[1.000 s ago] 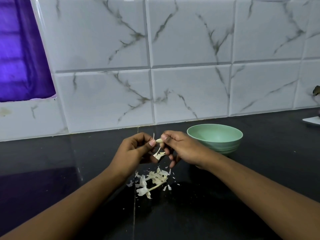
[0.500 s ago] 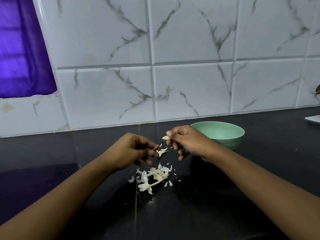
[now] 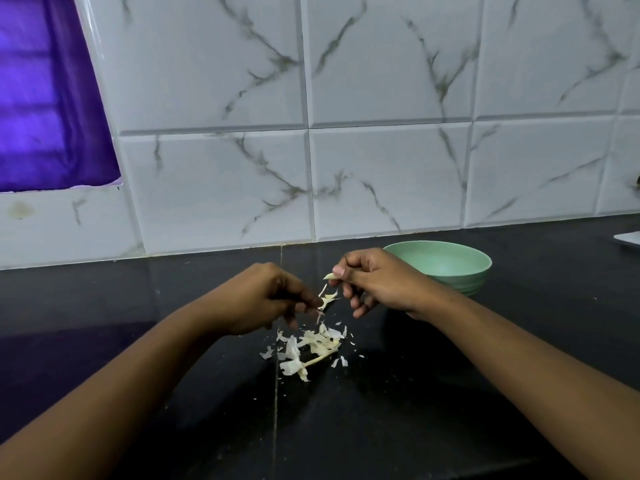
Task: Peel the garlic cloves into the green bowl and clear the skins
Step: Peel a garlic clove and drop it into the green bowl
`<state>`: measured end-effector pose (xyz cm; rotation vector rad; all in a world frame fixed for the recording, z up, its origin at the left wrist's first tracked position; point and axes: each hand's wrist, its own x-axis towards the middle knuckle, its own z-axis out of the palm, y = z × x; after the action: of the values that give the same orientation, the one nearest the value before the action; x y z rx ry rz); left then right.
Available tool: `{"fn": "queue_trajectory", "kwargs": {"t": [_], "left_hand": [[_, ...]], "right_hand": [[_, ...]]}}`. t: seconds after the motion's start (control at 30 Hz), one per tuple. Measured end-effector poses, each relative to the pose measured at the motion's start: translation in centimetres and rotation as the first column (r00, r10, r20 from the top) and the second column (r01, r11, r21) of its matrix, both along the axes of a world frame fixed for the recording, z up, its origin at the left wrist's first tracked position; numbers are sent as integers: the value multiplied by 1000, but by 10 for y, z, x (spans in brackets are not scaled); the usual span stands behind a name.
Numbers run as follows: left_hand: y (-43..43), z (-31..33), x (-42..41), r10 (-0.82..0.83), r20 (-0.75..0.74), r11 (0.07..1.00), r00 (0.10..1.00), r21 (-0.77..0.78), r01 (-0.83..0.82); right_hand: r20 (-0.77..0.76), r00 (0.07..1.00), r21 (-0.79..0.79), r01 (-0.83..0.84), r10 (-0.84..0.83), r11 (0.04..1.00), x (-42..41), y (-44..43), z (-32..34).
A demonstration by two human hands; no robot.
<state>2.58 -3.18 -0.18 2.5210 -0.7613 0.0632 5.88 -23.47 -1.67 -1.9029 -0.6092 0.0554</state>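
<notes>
On the black counter (image 3: 381,427), mid-frame, below the tiled wall (image 3: 388,174):

1. Right hand (image 3: 377,282): fingers curled, thumb and forefinger clamped on a garlic clove (image 3: 329,276). The clove juts from the thumb tip at the hand's 9 o'clock, pale pointed end facing left, raised above the counter.
2. Left hand (image 3: 263,299): at 8 o'clock of the clove, apart from the right hand. Fingers curled downward, tips pinched on a skin strip (image 3: 327,297), which sticks out at the hand's 3 o'clock, just below the clove.
3. Skin pile (image 3: 311,348): loose white flakes and one stalk piece lying on the counter at 6 o'clock of the clove, under the gap between the hands. Smaller flecks are scattered round it.
4. Green bowl (image 3: 486,263): upright on the counter at 3 o'clock of the right hand, partly hidden behind its knuckles. Contents cannot be told.
5. Purple curtain (image 3: 45,98): at 10 o'clock of the frame, beside the tiles.
6. White flat item (image 3: 628,240): at 3 o'clock, cut by the frame edge; kind cannot be told.
</notes>
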Motion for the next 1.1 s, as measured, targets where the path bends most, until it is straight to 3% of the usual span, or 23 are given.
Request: {"fn": "queue_trajectory", "kwargs": {"t": [0.23, 0.43, 0.6, 0.87, 1.1], "left_hand": [[1, 2, -2, 60, 97, 973, 993, -228, -37], [0, -3, -2, 185, 332, 964, 925, -246, -105], [-3, -8, -1, 171, 495, 973, 852, -221, -66], [-7, -11, -1, 208, 471, 965, 857, -242, -102], [-10, -11, -4, 256, 512, 963, 820, -211, -169]], "right_hand": [[-13, 999, 41, -38, 38, 998, 0, -2, 0], [-63, 996, 110, -61, 68, 992, -3, -2, 1], [-106, 989, 145, -90, 106, 985, -8, 5, -1], [-83, 993, 220, -58, 78, 974, -10, 9, 0], [9, 997, 132, -77, 77, 988, -6, 8, -3]]}}
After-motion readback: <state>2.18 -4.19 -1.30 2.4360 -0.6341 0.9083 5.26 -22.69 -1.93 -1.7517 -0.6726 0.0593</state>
